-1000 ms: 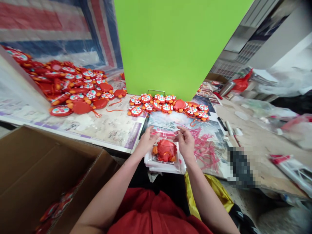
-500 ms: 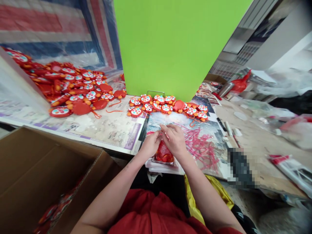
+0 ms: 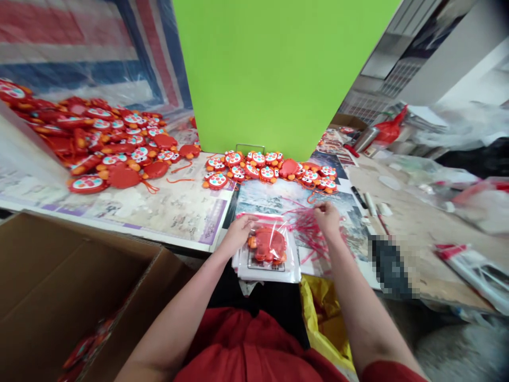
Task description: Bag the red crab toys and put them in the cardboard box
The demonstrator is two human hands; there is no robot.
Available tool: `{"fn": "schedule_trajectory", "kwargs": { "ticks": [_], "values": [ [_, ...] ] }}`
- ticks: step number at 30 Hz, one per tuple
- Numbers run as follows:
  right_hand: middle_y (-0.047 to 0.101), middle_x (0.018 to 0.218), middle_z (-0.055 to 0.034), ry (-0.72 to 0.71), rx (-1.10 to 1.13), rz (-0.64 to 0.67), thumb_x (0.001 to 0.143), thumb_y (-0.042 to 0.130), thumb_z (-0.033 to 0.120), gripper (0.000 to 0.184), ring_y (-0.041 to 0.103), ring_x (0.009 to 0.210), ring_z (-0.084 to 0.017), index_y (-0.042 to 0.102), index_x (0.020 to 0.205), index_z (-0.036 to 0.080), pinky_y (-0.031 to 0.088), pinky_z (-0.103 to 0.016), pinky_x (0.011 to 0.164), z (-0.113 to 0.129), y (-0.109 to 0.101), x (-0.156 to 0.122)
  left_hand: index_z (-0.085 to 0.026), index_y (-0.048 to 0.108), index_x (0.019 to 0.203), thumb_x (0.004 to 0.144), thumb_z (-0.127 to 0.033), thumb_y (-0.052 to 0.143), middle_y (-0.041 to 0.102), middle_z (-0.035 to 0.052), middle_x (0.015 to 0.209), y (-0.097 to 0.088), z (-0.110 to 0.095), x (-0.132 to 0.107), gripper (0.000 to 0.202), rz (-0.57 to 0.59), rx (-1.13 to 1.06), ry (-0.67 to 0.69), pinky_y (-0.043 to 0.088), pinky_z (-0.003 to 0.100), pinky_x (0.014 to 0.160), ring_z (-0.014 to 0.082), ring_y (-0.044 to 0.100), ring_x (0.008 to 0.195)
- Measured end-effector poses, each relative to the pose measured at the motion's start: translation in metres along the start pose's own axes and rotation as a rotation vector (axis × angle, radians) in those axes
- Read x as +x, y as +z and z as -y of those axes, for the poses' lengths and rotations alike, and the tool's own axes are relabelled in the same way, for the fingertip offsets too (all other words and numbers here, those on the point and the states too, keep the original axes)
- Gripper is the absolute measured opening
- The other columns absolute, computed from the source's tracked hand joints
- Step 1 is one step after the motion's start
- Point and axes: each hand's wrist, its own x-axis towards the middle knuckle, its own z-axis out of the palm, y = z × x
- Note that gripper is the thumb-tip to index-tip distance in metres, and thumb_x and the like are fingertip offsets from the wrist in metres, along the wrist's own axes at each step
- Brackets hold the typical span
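A red crab-shaped toy (image 3: 270,245) lies inside a clear plastic bag (image 3: 274,225) with a red top strip, on a stack of white sheets (image 3: 266,273) at my lap. My left hand (image 3: 238,234) grips the bag's left edge. To the right, my right hand (image 3: 328,217) pinches a loose bunch of thin red cords (image 3: 306,231), which spreads over a printed board (image 3: 342,215). Both hands are apart from each other, and the toy shows fully through the plastic.
Several red toys form a row (image 3: 270,172) below a green board (image 3: 278,69), with a larger pile (image 3: 111,140) on the left table. A cardboard box (image 3: 79,276) holding red items is at lower left. A yellow bag (image 3: 322,318) hangs below the right-hand board.
My hands have parted: the right moved rightward from the bag's top to the red cords, and the left dropped to the bag's edge. The bagged toy is now uncovered.
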Motion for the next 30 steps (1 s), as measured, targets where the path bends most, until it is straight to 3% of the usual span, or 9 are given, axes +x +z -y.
{"fn": "schedule_trajectory", "kwargs": {
  "ticks": [4,7,9,12,15,17,20,24,30],
  "values": [
    [0.064,0.06,-0.0069,0.148,-0.127,-0.03,0.065,0.051,0.028,0.032,0.054,0.054,-0.02,0.071,0.084,0.011,0.045,-0.036,0.06,-0.043,-0.04,0.02,-0.015,0.066,0.1,0.084,-0.028,0.056,0.071,0.0074,0.099,-0.004,0.012,0.004,0.023,0.006,-0.078,-0.035,0.052,0.031,0.08,0.0196,0.067,0.09],
    [0.068,0.067,-0.0108,0.201,-0.205,-0.005,0.063,0.059,0.032,0.031,0.06,0.065,-0.026,0.074,0.082,0.012,0.047,-0.042,0.069,-0.056,-0.057,0.024,-0.014,0.066,0.099,0.083,-0.034,0.058,0.07,0.0057,0.092,-0.004,0.01,0.003,0.026,-0.01,-0.106,-0.086,0.051,0.027,0.07,0.0175,0.065,0.081],
    [0.071,0.09,-0.0159,0.195,-0.322,-0.032,0.06,0.067,0.034,0.033,0.061,0.088,-0.034,0.075,0.085,0.015,0.044,-0.052,0.084,-0.059,-0.063,0.024,-0.015,0.066,0.097,0.083,-0.038,0.059,0.069,0.0041,0.085,-0.004,0.006,0.001,0.028,-0.006,-0.13,-0.13,0.05,0.026,0.065,0.0166,0.064,0.074],
    [0.057,0.13,-0.0196,0.097,-0.5,-0.23,0.064,0.065,0.033,0.051,0.049,0.117,-0.041,0.069,0.113,0.018,0.032,-0.062,0.098,-0.052,-0.067,0.021,-0.014,0.067,0.09,0.079,-0.04,0.064,0.07,0.0038,0.082,-0.004,0.002,0.0,0.028,0.013,-0.12,-0.115,0.049,0.026,0.069,0.0171,0.065,0.076],
    [0.053,0.129,-0.0222,-0.084,-0.419,-0.382,0.072,0.055,0.026,0.056,0.05,0.117,-0.036,0.061,0.126,0.013,0.037,-0.056,0.098,-0.029,-0.067,0.014,-0.014,0.068,0.086,0.076,-0.042,0.067,0.07,0.0042,0.082,-0.004,0.0,0.0,0.029,0.014,-0.099,-0.085,0.049,0.027,0.07,0.0179,0.065,0.078],
    [0.06,0.113,-0.0195,-0.164,-0.264,-0.292,0.076,0.052,0.026,0.044,0.058,0.101,-0.031,0.066,0.116,0.012,0.044,-0.049,0.09,-0.007,-0.062,0.001,-0.014,0.066,0.085,0.076,-0.042,0.067,0.069,0.0039,0.081,-0.004,-0.002,-0.001,0.03,0.005,-0.115,-0.096,0.048,0.026,0.067,0.0172,0.064,0.075],
    [0.067,0.087,-0.0102,-0.157,0.021,0.107,0.083,0.054,0.038,0.028,0.06,0.078,-0.024,0.071,0.092,0.017,0.049,-0.042,0.078,0.029,-0.04,-0.032,-0.014,0.062,0.083,0.075,-0.044,0.069,0.067,0.0026,0.08,-0.002,-0.009,-0.004,0.032,0.023,-0.201,-0.112,0.047,0.025,0.066,0.0155,0.063,0.073],
    [0.07,0.083,-0.0038,-0.055,0.347,0.585,0.081,0.064,0.046,0.029,0.062,0.074,-0.021,0.071,0.095,0.021,0.048,-0.034,0.069,0.062,-0.005,-0.076,-0.015,0.059,0.085,0.072,-0.049,0.074,0.068,0.0033,0.085,-0.001,-0.02,-0.011,0.039,0.086,-0.35,-0.135,0.049,0.025,0.068,0.0166,0.065,0.079],
    [0.067,0.066,0.0013,0.097,0.607,0.566,0.071,0.075,0.036,0.02,0.057,0.059,-0.014,0.072,0.085,0.022,0.045,-0.028,0.059,0.078,0.001,-0.086,-0.017,0.065,0.106,0.074,-0.046,0.075,0.072,0.0076,0.101,-0.015,-0.029,-0.017,0.044,0.073,-0.343,-0.161,0.051,0.026,0.068,0.0207,0.068,0.091]
  ]
}}
